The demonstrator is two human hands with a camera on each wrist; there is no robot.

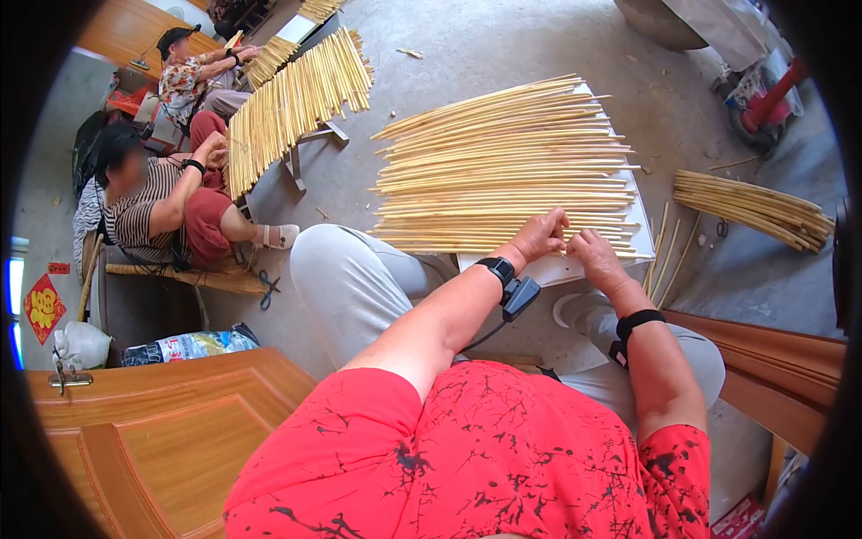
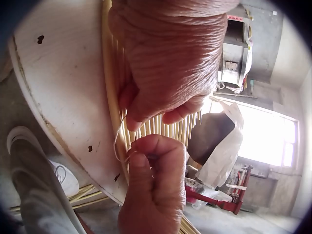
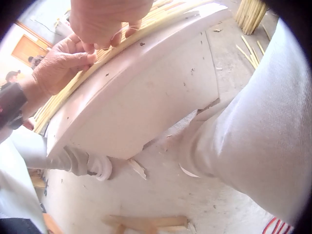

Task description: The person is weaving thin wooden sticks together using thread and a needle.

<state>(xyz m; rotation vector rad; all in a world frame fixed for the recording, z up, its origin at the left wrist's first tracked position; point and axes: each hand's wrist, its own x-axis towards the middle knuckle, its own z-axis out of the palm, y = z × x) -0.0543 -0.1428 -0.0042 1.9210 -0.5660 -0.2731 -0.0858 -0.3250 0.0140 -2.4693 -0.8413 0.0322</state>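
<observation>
2 hands, the left hand [image 1: 539, 238] and the right hand [image 1: 600, 259], meet close together over the near edge of the counter [image 2: 68, 73]. The right hand pinches a fine thread [image 2: 116, 146] with thumb and forefinger; the left hand, fingers bent down, seems to pinch the same thread higher up, its fingertips partly hidden. Between them the thread bows beside the outermost stalk, probably held short for control right at the row's edge. The stalks [image 1: 503, 171] lie on the counter side by side, likely spread flat to keep them in order. Their long axes run left to right, roughly parallel to the counter's near edge, with uneven ends at either side. Right of the counter, loose stalks [image 1: 669, 256] and a bundle of stalks [image 1: 754, 211] lie on the floor. Left of the counter, a seated person [image 1: 148, 211] works beside another row of stalks [image 1: 296, 112].
</observation>
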